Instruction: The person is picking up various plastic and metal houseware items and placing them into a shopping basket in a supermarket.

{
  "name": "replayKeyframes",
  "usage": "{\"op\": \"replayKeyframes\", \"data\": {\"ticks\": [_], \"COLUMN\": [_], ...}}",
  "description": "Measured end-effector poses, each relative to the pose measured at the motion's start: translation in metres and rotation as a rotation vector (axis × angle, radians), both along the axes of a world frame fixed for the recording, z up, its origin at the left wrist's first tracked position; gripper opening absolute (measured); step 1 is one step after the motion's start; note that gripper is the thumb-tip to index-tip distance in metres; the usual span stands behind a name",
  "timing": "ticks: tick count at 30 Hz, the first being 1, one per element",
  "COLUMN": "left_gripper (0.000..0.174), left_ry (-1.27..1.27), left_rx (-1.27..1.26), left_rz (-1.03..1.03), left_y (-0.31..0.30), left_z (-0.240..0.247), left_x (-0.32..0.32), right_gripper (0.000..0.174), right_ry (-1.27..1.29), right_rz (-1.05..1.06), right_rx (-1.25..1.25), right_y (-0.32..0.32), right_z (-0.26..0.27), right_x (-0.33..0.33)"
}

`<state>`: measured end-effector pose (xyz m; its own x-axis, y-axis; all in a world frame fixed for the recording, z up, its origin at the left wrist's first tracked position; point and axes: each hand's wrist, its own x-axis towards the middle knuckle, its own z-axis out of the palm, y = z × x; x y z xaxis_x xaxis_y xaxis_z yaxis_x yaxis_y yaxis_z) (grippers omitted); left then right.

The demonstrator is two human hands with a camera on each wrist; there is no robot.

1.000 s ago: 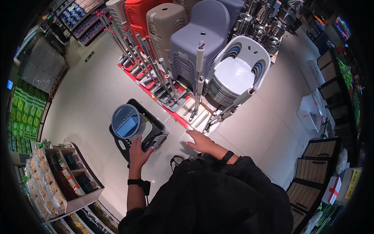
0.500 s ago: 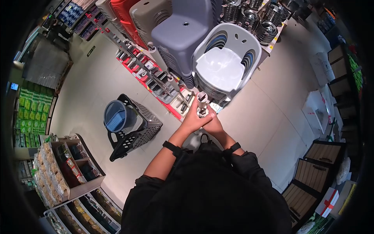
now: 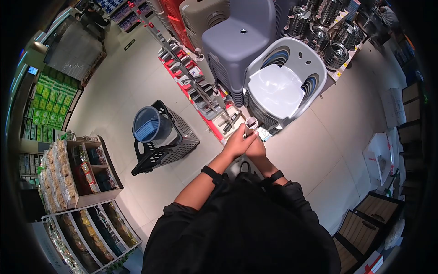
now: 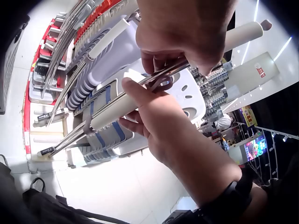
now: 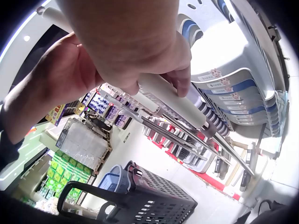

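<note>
A mop with a white grip and thin metal rods stands tilted in front of me, its top end towards my face. My left hand holds its upper part; in the left wrist view the fingers curl at the metal rod just below the top grip. My right hand grips the lower white sleeve, thumb and fingers around it. The mop's foot is down on the display base among other mop heads. In the head view the hands overlap and hide most of the pole.
Grey stacked stools and white stacked chairs stand just beyond the hands. More mops line a red-edged base. At the left, a black shopping basket holds a blue bucket. Snack shelves stand nearer on the left.
A second ago both hands reached out with nothing in them. They then came together on the mop and hold it now. The head view has turned slightly left.
</note>
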<state>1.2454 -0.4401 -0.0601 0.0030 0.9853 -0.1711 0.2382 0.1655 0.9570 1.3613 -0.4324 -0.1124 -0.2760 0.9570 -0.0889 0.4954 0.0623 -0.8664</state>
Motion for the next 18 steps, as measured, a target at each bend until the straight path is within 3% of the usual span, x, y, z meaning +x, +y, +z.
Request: {"op": "replayKeyframes", "data": {"ticks": [1,2,3,5,6,9,13,15,18], "left_gripper": [0.055,0.07,0.07,0.081,0.085,0.084,0.078,0.075,0.068], "left_ry": [-0.034,0.015,0.016,0.276,0.252,0.421,0.666,0.832,0.895], "left_rx": [-0.023,0.039,0.04,0.184,0.174,0.143,0.114,0.104,0.04], "left_rz": [-0.01,-0.043,-0.03,-0.012,-0.002,0.142,0.346,0.42,0.475], "left_y": [-0.001,-0.004,-0.008,-0.018,-0.026,-0.057,-0.107,-0.134,-0.168], "left_z": [0.004,0.003,0.005,0.009,0.014,0.022,0.018,0.016,-0.007], "left_x": [-0.002,-0.007,-0.015,-0.037,-0.054,-0.113,-0.211,-0.252,-0.307], "right_gripper": [0.037,0.044,0.044,0.052,0.059,0.067,0.067,0.067,0.067], "right_ry": [0.036,0.052,0.052,0.063,-0.017,-0.249,-0.398,-0.55,-0.471], "right_rz": [-0.013,0.007,0.02,0.02,0.017,-0.067,0.001,0.31,0.427], "right_rx": [0.013,-0.004,-0.003,-0.003,-0.067,-0.127,-0.18,-0.448,-0.347], "right_y": [-0.003,-0.005,-0.006,-0.007,-0.01,-0.03,-0.056,-0.062,-0.076], "right_z": [0.006,0.014,0.008,-0.009,0.007,-0.005,-0.044,-0.051,-0.057], "right_x": [-0.001,0.001,0.003,0.004,0.003,0.01,0.025,0.022,-0.023]}}
